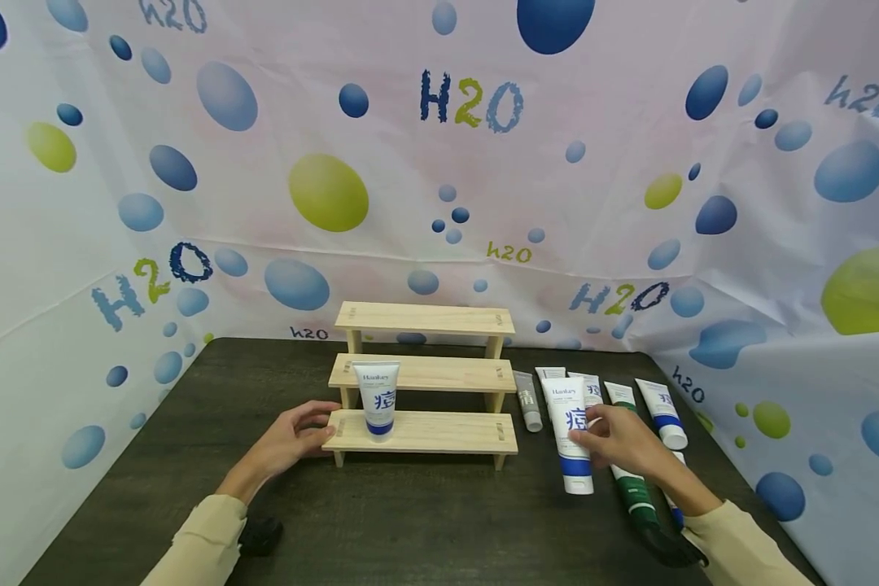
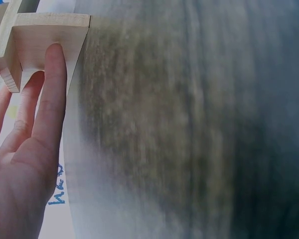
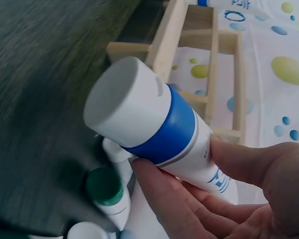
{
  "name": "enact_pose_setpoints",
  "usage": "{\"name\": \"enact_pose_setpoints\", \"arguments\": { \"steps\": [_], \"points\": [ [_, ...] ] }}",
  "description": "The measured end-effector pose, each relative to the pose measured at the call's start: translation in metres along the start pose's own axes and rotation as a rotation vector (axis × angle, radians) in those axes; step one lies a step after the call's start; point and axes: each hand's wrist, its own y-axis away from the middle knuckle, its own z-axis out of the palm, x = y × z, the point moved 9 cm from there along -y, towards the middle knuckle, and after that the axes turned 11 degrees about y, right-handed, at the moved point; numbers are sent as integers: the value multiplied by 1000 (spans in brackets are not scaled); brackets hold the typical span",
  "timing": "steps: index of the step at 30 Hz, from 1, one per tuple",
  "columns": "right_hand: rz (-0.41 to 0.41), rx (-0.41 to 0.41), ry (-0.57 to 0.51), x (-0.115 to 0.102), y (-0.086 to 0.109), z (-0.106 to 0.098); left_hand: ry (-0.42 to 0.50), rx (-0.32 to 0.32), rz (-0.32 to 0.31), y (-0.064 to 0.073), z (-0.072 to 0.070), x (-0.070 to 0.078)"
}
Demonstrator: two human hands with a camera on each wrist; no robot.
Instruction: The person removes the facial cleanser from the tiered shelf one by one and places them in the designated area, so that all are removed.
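A three-step wooden display stand stands on the dark table. At the left end of its lowest step is my left hand, thumb in front and fingers behind, holding that end. The left wrist view has the fingertips against the step's pale wood. One white squeeze tube stands cap down on the lowest step, towards the left. My right hand pinches another white tube with a blue band, right of the stand. Its white cap points down in the head view, and the fingers cover part of its side.
Several more tubes lie on the table at the right: a grey one, a white one with a blue band and a green-and-white one. A printed cloth with bubbles hangs behind the table and along its sides.
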Motion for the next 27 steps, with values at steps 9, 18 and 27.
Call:
{"name": "enact_pose_setpoints", "arguments": {
  "steps": [9,18,27],
  "points": [
    [100,-62,24,30,3,13,-10,9,2,0,0,0],
    [152,-106,20,53,11,26,-25,12,16,0,-1,1],
    [171,-118,-4,62,12,34,-38,28,2,1,-1,1]
  ]
}}
